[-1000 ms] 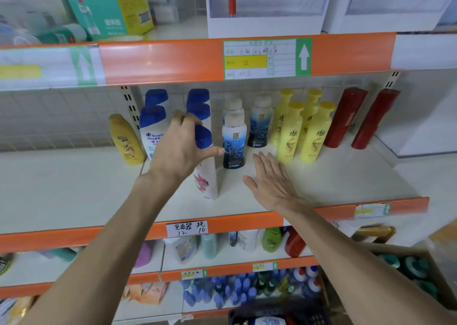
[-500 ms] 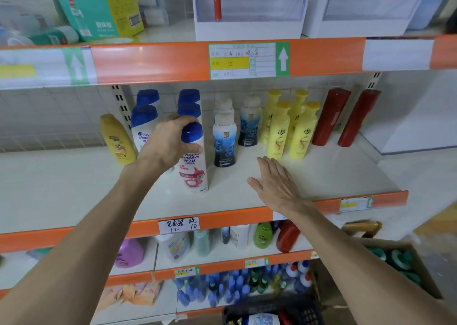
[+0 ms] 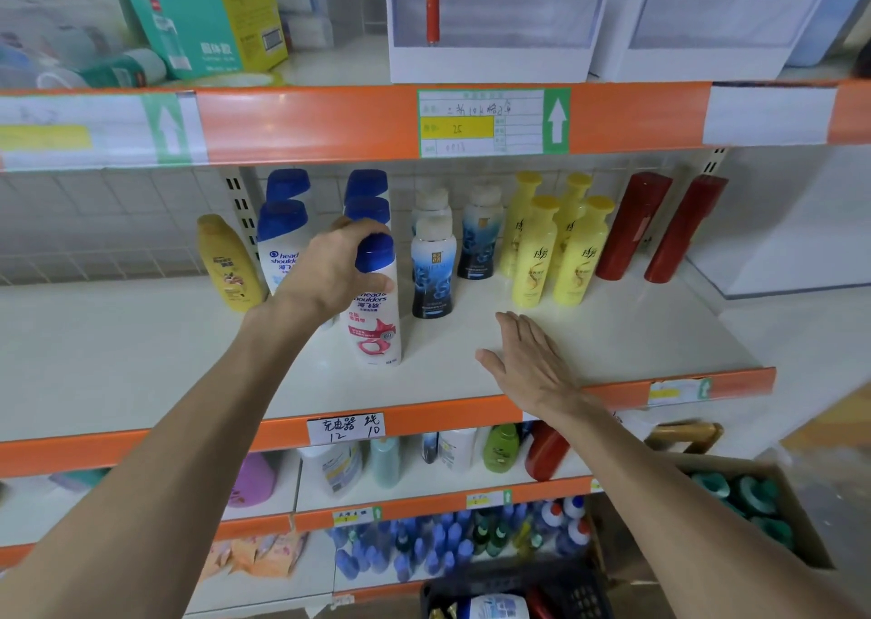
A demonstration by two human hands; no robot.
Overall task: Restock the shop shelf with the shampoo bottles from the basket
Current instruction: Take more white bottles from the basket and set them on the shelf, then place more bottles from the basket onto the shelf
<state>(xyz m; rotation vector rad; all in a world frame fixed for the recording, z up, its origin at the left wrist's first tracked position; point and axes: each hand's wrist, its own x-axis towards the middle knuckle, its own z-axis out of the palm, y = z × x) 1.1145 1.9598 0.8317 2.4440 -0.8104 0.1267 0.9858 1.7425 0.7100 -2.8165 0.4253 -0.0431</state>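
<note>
- A person's left hand (image 3: 330, 265) grips a white, blue-capped bottle (image 3: 374, 321), fingers and thumb curled round its cap and shoulder.
- The bottle stands upright near the front of the middle shelf (image 3: 141, 359), its base apparently down on the board, ahead of two rows of like bottles at its 11 and 12 o'clock.
- A dark bottle (image 3: 432, 270) stands just beside it at 2 o'clock; yellow bottles (image 3: 535, 251) cluster farther along towards 3 o'clock.
- The right hand (image 3: 523, 359) lies flat and palm-down at the bottle's 4 o'clock, fingers straight, holding nothing; whether it touches the board cannot be told.
- The basket (image 3: 579, 595) sits at 6 o'clock of the view, low on the floor, with at least one more white bottle showing inside.
- The bottle looks like stiff, glossy plastic: probably weighty if full, smooth enough to slip, and tall enough to tip into its neighbours.
- The shoulder or waist likely offers the safer hold; a grip on the cap alone could spring the lid.
</note>
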